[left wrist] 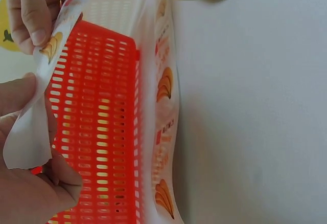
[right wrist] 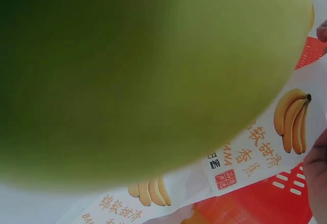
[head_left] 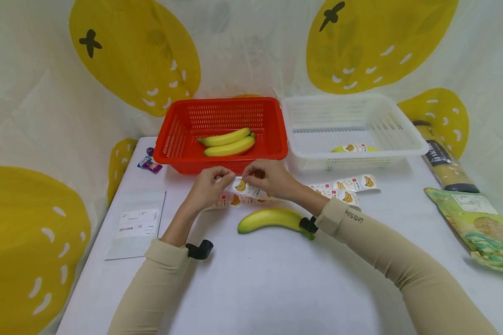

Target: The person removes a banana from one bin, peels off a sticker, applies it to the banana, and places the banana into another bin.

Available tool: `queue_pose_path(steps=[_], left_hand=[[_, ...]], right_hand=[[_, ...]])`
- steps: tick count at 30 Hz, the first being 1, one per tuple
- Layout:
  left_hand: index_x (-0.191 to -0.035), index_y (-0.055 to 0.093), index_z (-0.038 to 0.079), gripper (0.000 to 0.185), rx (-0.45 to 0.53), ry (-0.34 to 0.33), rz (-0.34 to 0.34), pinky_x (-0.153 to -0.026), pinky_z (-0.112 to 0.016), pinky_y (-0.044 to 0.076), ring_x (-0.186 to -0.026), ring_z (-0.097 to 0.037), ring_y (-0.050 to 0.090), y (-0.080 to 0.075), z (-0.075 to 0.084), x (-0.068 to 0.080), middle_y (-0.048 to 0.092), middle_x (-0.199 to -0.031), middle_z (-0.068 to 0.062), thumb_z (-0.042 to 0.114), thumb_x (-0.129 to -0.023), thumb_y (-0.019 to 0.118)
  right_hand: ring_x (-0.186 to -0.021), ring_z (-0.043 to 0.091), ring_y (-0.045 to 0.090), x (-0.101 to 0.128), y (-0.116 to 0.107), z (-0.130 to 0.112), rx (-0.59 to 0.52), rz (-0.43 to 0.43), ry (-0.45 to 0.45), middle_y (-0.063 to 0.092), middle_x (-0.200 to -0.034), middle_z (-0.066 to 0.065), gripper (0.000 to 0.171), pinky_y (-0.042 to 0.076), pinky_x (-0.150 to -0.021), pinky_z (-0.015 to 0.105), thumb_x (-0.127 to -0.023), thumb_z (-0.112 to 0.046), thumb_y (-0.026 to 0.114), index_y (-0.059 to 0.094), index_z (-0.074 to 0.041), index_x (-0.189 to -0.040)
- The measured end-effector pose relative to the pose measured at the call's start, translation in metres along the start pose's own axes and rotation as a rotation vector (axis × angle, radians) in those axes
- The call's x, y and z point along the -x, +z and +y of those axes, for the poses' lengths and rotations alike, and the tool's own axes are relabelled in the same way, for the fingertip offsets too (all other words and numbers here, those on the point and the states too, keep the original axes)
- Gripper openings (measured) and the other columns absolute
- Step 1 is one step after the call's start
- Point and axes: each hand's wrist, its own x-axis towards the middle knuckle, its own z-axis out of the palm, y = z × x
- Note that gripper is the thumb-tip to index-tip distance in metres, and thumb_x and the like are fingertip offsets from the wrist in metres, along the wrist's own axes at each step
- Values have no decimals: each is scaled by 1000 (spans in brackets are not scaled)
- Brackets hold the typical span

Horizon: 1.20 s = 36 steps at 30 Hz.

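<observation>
Both hands meet over the table just in front of a red basket [head_left: 272,149]. My left hand [head_left: 213,182] and my right hand [head_left: 265,177] pinch one end of a strip of banana stickers [head_left: 246,188] between them; the strip [left wrist: 164,132] trails right across the table [head_left: 348,184]. A loose yellow-green banana [head_left: 270,219] lies on the table under my right wrist and fills the right wrist view [right wrist: 143,75]. Two bananas [head_left: 228,142] lie in the red basket. In the left wrist view my left thumb and fingers [left wrist: 30,183] hold the strip's white backing.
A white basket [head_left: 402,139] stands right of the red one, with a stickered banana [head_left: 354,148] inside. Snack bags [head_left: 478,228] and a dark-ended package [head_left: 444,160] lie at the right. A paper sheet [head_left: 136,225] and small candies [head_left: 150,164] lie at the left.
</observation>
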Motion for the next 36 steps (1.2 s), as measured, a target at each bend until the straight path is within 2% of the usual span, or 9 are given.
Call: queue_pose_path(steps=[7,14,19,24,30,36], left_hand=[[-116,72,4,26,-11,11,-10,-103,-50,48,-111,-29,58,0,-6,0,71,-118,-14,23,-103,61],[-115,71,6,23,37,-18,11,-98,-45,49,-107,-28,56,0,-13,0,69,-115,-12,22,-102,62],[-116,71,6,21,82,-53,33,-98,-42,47,-109,-28,53,0,-17,0,68,-113,-12,20,-102,64],[-114,71,6,20,94,-71,78,-99,-42,46,-110,-28,52,2,-21,1,68,-112,-13,19,-101,64],[-114,70,4,21,82,-62,151,-99,-43,46,-111,-28,53,3,-36,2,67,-114,-14,18,-101,64],[-116,71,3,23,21,-76,178,-106,-47,44,-113,-30,53,0,-57,1,68,-116,-15,19,-101,62]], right_hand=[[-86,17,59,2,1,-1,-17,-18,26,68,-95,5,7,52,-79,27,-96,-13,70,71,-8,-102],[-83,19,61,4,-1,-2,-116,-13,24,70,-93,5,8,53,-76,26,-98,-12,67,71,-8,-103],[-83,25,64,5,-3,-3,-194,-1,53,70,-94,8,9,54,-74,24,-99,-13,67,71,-7,-104],[-84,25,64,7,-6,-4,-252,34,80,70,-99,11,11,56,-75,24,-99,-12,66,69,-5,-107],[-83,22,60,10,-10,-2,-322,84,73,69,-101,15,13,53,-74,21,-99,-9,65,67,-1,-109],[-84,19,59,14,-16,-1,-354,87,93,67,-101,16,14,53,-75,22,-100,-11,65,66,-1,-110]])
